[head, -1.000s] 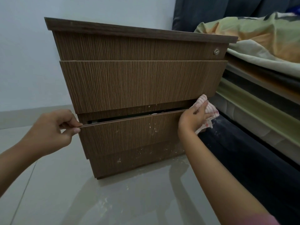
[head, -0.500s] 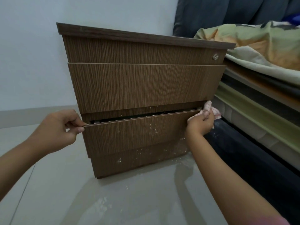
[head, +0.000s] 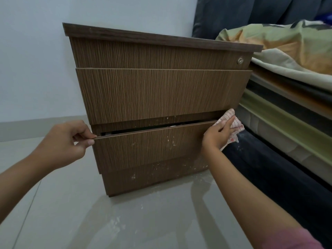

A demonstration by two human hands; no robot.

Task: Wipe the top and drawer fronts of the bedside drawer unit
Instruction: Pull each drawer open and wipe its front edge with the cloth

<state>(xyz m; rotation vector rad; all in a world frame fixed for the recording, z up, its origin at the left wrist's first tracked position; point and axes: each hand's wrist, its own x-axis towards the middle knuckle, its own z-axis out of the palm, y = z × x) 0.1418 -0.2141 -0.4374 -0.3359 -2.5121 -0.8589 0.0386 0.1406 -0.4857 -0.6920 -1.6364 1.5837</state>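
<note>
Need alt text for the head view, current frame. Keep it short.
A person's left hand pinches the top edge of the slightly open bottom drawer of a brown bedside drawer unit, while the right hand presses a red-striped white cloth to the drawer's right end. White specks dot the drawer front; a bed stands at right.
</note>
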